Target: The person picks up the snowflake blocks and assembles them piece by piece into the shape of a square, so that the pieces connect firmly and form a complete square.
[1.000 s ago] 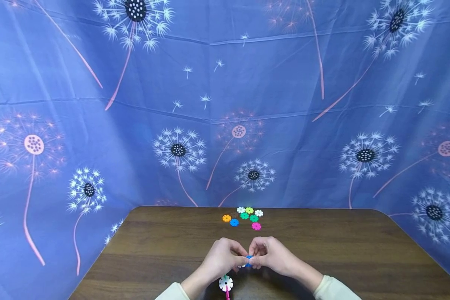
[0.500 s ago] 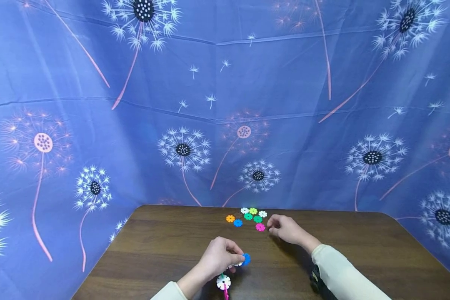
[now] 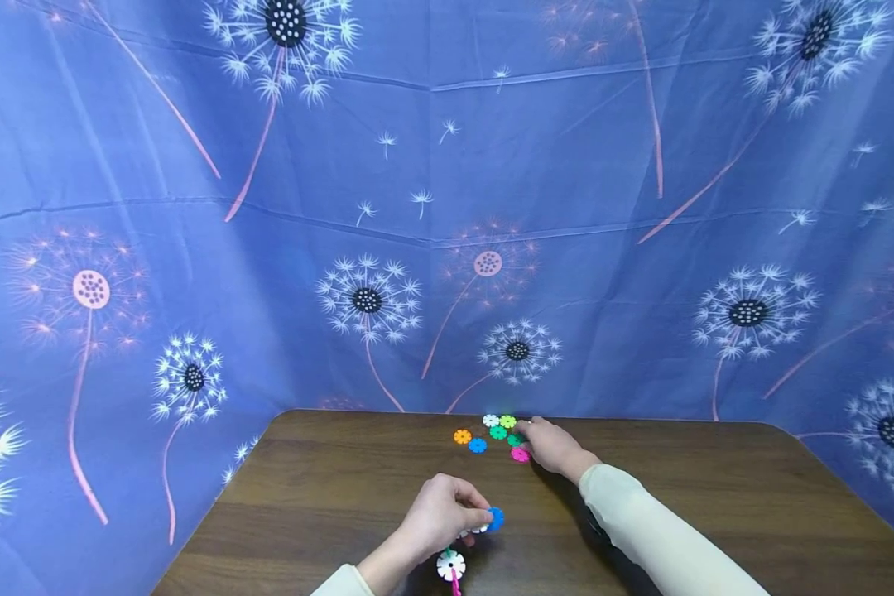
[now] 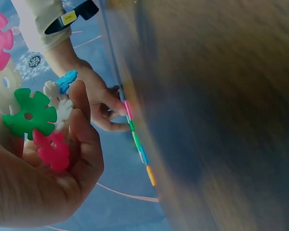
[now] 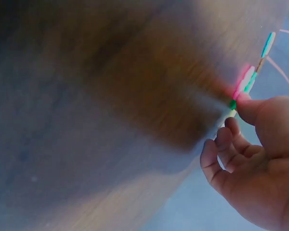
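Observation:
My left hand (image 3: 441, 515) pinches a chain of linked plastic snowflake discs above the table near its front. At the chain's tip, by my fingertips, is a blue disc (image 3: 496, 519); a white disc (image 3: 450, 566) hangs lower. The left wrist view shows a green disc (image 4: 42, 114) and a pink disc (image 4: 53, 153) of the chain against my palm. My right hand (image 3: 555, 447) is stretched out to the loose discs at the back, its fingertips over the right side of the group. They partly cover a loose green disc (image 3: 515, 440). Thumb and fingers look apart in the left wrist view.
Also loose on the wooden table (image 3: 328, 480) are an orange disc (image 3: 463, 436), a blue one (image 3: 478, 445), a white one (image 3: 490, 420), a yellow-green one (image 3: 507, 421) and a pink one (image 3: 520, 454). Behind the table hangs a blue dandelion-print cloth (image 3: 603, 331).
My right hand has left the chain, swung forward to the back of the table, then moved left over the loose discs, covering a white one. The left hand still holds the chain near the same spot.

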The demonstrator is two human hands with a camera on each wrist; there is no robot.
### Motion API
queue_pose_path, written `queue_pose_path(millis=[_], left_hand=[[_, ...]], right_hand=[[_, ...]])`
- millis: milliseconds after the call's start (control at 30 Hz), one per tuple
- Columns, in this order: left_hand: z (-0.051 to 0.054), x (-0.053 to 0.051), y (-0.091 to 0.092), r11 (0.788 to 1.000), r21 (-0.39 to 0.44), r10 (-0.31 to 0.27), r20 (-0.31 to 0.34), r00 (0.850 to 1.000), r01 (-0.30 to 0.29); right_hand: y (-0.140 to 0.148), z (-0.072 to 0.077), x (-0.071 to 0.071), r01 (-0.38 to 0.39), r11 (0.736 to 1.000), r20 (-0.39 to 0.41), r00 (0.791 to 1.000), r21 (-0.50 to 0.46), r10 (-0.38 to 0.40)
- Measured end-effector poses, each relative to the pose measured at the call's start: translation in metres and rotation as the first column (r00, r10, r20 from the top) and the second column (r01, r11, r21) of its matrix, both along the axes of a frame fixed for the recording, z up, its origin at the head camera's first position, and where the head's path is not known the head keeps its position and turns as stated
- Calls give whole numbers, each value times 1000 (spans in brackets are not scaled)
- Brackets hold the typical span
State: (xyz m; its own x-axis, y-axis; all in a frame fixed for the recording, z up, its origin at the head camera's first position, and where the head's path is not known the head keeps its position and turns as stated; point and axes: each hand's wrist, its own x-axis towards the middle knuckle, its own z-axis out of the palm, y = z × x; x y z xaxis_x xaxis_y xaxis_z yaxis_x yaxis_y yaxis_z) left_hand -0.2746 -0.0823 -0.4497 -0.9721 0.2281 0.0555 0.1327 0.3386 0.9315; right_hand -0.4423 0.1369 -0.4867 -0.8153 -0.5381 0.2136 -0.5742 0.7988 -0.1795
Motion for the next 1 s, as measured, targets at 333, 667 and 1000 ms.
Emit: queue_pose_path(millis=[333,667,1000], left_hand=[[1,-1,-2,1000,-5,11,8,1000,-11],[-1,-1,0,1000,-5,4,19,1000,-4],[-1,-1,4,1000,-2,-17,8,1000,17]], right_hand=[[13,10,12,-69,981,170,980,-179,100],[31,2,39,-30,916,330,928,-400,174],[14,5,59,-198,948,244,934,-247,259]])
